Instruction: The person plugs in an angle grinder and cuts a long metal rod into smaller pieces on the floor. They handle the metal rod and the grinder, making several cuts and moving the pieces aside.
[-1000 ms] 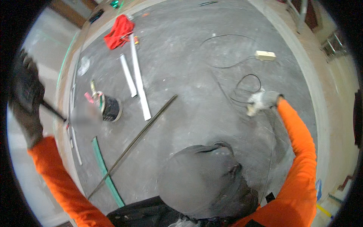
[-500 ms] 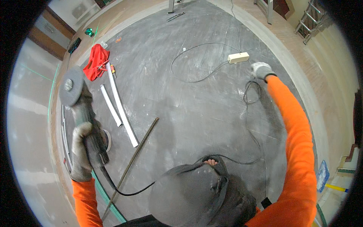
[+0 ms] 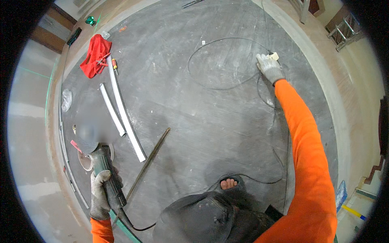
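Gripping the grinder [image 3: 106,172] by its body, the gloved left hand [image 3: 99,193] is clenched around the tool at the lower left, lower and nearer the person than half a second ago, when it was held higher at the left edge. The grinder's long axis runs from the hand up and slightly left, its blurred disc end pointing away from the person, its cord trailing back toward the feet. The right hand [image 3: 269,67], also gloved, has reached farther out and now rests on a pale plug block [image 3: 274,56] at the cable [image 3: 219,60] loop; whether it clasps it cannot be told. White strips [image 3: 121,109] and a dark rod [image 3: 148,162] lie on the grey floor [image 3: 194,121].
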A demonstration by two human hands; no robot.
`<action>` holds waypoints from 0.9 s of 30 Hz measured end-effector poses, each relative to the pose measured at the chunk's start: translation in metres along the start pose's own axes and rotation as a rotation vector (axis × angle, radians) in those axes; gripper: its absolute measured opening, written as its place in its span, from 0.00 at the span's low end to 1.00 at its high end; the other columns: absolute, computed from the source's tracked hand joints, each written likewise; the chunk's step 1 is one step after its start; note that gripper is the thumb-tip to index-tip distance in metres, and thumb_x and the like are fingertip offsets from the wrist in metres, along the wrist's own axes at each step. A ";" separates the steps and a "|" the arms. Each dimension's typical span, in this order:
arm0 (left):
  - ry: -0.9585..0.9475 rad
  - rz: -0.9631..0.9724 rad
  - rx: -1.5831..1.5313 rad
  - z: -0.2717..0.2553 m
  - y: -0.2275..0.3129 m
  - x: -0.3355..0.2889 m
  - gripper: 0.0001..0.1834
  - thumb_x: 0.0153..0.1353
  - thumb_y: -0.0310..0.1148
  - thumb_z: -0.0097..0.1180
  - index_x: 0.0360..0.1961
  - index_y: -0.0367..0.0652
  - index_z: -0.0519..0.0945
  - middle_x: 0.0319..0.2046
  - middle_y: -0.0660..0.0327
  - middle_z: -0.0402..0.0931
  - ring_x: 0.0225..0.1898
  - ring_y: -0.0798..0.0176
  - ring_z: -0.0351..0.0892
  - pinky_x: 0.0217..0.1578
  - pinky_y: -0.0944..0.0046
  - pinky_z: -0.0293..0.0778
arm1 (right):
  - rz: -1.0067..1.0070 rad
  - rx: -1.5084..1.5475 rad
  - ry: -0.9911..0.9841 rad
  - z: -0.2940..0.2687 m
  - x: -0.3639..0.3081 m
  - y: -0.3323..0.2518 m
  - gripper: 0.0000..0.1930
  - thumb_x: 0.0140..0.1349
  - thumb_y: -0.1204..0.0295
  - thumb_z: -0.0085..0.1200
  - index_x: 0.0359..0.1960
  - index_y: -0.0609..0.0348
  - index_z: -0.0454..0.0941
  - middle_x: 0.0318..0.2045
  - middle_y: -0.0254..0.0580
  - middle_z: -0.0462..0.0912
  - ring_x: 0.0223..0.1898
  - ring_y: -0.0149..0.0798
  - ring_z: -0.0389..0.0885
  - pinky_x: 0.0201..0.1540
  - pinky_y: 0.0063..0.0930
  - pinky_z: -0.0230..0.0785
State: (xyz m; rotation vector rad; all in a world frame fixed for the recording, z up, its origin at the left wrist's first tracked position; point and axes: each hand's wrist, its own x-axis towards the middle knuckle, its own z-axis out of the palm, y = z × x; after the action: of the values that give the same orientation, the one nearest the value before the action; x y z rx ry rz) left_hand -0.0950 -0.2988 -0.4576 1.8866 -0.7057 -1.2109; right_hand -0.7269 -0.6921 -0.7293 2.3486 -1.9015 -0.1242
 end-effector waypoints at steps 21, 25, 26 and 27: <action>-0.044 0.082 -0.031 0.025 0.023 -0.015 0.29 0.55 0.41 0.63 0.53 0.32 0.74 0.34 0.53 0.80 0.25 0.58 0.83 0.26 0.58 0.84 | 0.509 0.214 -0.219 -0.018 -0.035 -0.029 0.33 0.62 0.44 0.56 0.58 0.59 0.82 0.47 0.57 0.88 0.54 0.56 0.87 0.56 0.50 0.79; -0.057 0.056 -0.017 0.013 0.019 -0.019 0.29 0.55 0.41 0.63 0.54 0.33 0.73 0.34 0.54 0.80 0.26 0.57 0.83 0.27 0.58 0.84 | 0.248 0.320 -0.161 -0.067 -0.114 -0.118 0.33 0.60 0.38 0.59 0.53 0.54 0.84 0.44 0.57 0.88 0.49 0.56 0.88 0.52 0.50 0.80; -0.060 0.053 -0.035 0.015 0.017 -0.018 0.28 0.55 0.39 0.63 0.52 0.33 0.74 0.34 0.53 0.80 0.27 0.57 0.84 0.28 0.57 0.85 | 0.135 0.289 -0.152 -0.088 -0.141 -0.134 0.33 0.62 0.39 0.59 0.55 0.55 0.84 0.44 0.57 0.88 0.49 0.55 0.88 0.52 0.51 0.80; -0.079 0.047 -0.054 0.024 0.018 -0.014 0.26 0.55 0.38 0.63 0.51 0.32 0.74 0.35 0.53 0.81 0.28 0.57 0.85 0.28 0.56 0.86 | 0.235 0.277 -0.212 -0.090 -0.161 -0.136 0.33 0.63 0.40 0.59 0.56 0.56 0.83 0.44 0.56 0.88 0.49 0.54 0.88 0.52 0.51 0.80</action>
State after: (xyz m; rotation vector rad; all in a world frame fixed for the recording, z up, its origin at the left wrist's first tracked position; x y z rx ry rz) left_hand -0.1236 -0.3049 -0.4418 1.7764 -0.7483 -1.2680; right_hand -0.6164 -0.5032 -0.6613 2.3305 -2.4227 -0.0959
